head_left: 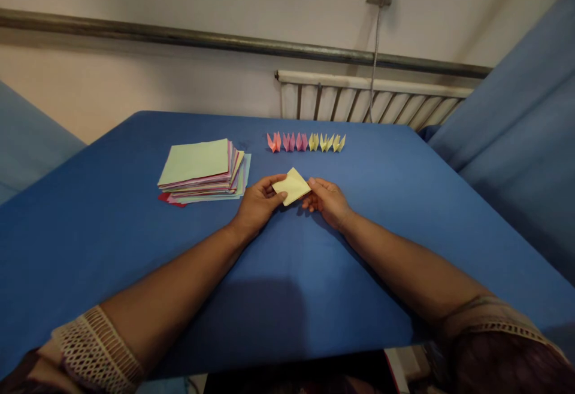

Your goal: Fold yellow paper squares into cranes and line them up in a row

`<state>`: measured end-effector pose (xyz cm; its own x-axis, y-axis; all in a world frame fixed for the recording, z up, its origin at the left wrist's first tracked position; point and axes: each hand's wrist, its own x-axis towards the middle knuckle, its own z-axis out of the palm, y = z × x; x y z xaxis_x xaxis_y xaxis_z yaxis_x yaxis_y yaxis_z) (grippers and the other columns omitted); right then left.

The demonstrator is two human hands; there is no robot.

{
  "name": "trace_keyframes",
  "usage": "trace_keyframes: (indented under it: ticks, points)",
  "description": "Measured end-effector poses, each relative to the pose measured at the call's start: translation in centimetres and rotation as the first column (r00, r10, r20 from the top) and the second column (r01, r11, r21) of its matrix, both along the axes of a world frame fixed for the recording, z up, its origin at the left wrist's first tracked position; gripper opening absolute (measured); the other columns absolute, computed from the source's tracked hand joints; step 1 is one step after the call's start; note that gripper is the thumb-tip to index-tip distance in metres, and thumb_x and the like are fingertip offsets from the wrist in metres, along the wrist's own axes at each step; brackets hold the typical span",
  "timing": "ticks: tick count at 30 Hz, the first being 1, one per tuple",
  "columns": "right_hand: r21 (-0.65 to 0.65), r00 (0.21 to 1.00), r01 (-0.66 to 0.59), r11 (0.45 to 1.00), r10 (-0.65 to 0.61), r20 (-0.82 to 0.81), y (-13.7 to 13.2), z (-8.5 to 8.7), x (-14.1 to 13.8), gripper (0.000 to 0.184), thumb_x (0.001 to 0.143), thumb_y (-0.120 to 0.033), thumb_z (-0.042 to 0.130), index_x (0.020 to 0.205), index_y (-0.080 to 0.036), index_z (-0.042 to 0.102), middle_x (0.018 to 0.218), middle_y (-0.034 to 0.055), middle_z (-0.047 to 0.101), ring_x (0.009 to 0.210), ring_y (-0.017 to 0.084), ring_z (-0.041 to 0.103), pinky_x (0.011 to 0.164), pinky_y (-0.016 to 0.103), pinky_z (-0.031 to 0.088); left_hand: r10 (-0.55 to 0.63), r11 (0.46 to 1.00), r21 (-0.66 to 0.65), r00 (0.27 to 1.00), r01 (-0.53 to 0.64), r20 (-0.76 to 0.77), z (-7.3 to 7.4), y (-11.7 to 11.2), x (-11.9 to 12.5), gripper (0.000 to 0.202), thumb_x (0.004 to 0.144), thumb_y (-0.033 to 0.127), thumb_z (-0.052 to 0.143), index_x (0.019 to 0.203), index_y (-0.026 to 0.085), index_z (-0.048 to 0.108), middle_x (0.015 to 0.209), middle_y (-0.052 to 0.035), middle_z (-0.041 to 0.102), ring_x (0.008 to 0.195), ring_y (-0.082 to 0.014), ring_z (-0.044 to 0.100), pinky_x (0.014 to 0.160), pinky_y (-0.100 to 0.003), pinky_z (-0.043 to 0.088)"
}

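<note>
A small folded yellow paper [291, 186] is held just above the blue table [135, 244] between both hands. My left hand [258, 203] pinches its left corner, fingers closed on it. My right hand [326, 199] pinches its right edge. A stack of coloured paper sheets [200, 170], pale green on top, lies to the left of my left hand. Beyond the hands stands a row of several small folded paper pieces [306, 142], pink ones on the left and yellow ones on the right.
A wall with a metal rail [179, 38] and a white radiator [368, 100] runs behind the table. A cable [375, 58] hangs down from a wall fitting. Blue fabric [525, 112] rises at the right, and more blue surface shows at the far left.
</note>
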<state>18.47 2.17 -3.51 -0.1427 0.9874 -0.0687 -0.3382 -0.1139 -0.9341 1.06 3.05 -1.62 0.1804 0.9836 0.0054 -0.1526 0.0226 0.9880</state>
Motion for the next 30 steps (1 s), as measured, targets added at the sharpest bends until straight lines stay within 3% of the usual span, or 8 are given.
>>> trace_keyframes:
  ticks: [11, 23, 30]
  points:
    - [0.075, 0.999, -0.035, 0.997, 0.032, 0.04, -0.14, -0.23, 0.12, 0.033, 0.077, -0.049, 0.072, 0.088, -0.018, 0.063, 0.081, 0.0011, 0.071, 0.055, 0.008, 0.062, 0.047, 0.019, 0.042, 0.016, 0.993, -0.12, 0.995, -0.004, 0.101, 0.04, 0.15, -0.27, 0.051, 0.063, 0.023, 0.082, 0.111, 0.012, 0.066, 0.084, -0.0036, 0.072, 0.068, -0.0119, 0.063, 0.063, -0.023, 0.047]
    - [0.093, 0.997, -0.038, 0.995, 0.031, 0.068, -0.11, -0.21, -0.05, 0.037, 0.073, -0.05, 0.075, 0.087, -0.019, 0.062, 0.076, -0.0006, 0.071, 0.052, 0.008, 0.061, 0.045, 0.02, 0.042, 0.0, 0.989, -0.147, 0.989, 0.022, 0.146, 0.25, 0.09, -0.34, 0.047, 0.062, 0.023, 0.084, 0.106, 0.012, 0.068, 0.085, -0.0035, 0.072, 0.071, -0.0124, 0.063, 0.063, -0.024, 0.047]
    - [0.129, 0.99, -0.075, 0.989, 0.059, 0.129, -0.1, -0.23, -0.2, 0.035, 0.071, -0.043, 0.078, 0.091, -0.019, 0.063, 0.077, 0.0, 0.071, 0.053, 0.009, 0.06, 0.046, 0.022, 0.041, -0.006, 0.989, -0.145, 0.99, 0.026, 0.138, 0.3, 0.06, -0.32, 0.046, 0.062, 0.023, 0.083, 0.104, 0.012, 0.069, 0.086, -0.0046, 0.072, 0.071, -0.013, 0.064, 0.063, -0.024, 0.047]
